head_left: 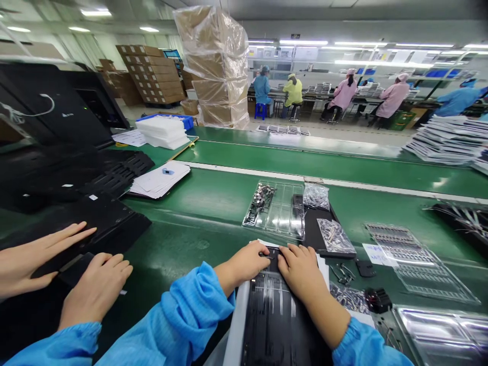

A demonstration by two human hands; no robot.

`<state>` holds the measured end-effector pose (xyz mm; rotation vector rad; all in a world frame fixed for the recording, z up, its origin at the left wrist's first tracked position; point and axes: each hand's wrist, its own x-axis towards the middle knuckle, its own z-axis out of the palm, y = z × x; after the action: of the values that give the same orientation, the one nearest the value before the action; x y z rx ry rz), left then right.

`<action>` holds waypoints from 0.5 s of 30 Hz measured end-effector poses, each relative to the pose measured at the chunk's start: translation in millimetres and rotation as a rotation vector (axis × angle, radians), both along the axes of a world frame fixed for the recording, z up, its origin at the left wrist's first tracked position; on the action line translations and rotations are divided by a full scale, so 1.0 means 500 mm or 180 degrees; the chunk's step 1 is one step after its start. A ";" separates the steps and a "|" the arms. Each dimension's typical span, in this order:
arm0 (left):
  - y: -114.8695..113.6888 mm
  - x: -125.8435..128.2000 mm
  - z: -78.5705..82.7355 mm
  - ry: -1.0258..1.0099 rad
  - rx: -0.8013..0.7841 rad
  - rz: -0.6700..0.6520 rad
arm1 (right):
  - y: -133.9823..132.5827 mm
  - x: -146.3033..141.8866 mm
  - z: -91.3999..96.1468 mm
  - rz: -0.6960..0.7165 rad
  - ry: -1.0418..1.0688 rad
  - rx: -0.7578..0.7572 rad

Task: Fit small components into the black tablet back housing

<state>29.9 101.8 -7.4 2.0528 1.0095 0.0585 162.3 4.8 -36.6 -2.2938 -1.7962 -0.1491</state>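
Note:
A long black plastic panel (280, 315) with ribs and slots lies in front of me, partly on a pale grey edge. My left hand (247, 262) is closed at its far left end, thumb and index finger pinching a small dark part (269, 255) whose kind I cannot make out. My right hand (303, 272) grips the panel's far right end, fingers bent over it and close together. White paper shows under the panel. Beyond my hands stands a clear divided tray (280, 211) with small metal parts in its left compartment.
At left, a co-worker's two hands (93, 287) rest on a black part. Right of me lie bags of small parts (335, 236), loose metal pieces (343, 274), a black block (377, 300) and clear trays (419, 264). A paper stack (162, 180) lies beyond on the green bench.

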 end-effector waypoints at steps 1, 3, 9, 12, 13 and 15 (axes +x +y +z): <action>0.001 -0.004 0.003 -0.0027 0.0003 0.0003 | 0.000 0.000 0.000 -0.0004 -0.0008 0.0016; 0.002 -0.012 0.009 -0.0094 0.0016 -0.0026 | 0.000 0.000 -0.002 0.0003 -0.0013 0.0043; 0.007 -0.037 0.015 -0.0252 0.0133 -0.0185 | 0.000 0.003 -0.004 0.0027 0.0055 0.0093; 0.006 -0.051 0.010 -0.0300 0.0187 -0.0165 | -0.002 0.006 -0.003 0.0029 0.0149 0.0095; 0.004 -0.055 0.007 -0.0325 0.0194 -0.0156 | -0.003 0.006 -0.002 0.0040 0.0155 0.0084; 0.000 -0.061 0.001 -0.0382 0.0204 -0.0107 | -0.005 0.005 0.000 0.0064 0.0102 0.0058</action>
<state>-0.8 101.9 -6.7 2.0971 0.9096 0.1968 164.7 2.4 -36.8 -2.2522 -1.7941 -0.1243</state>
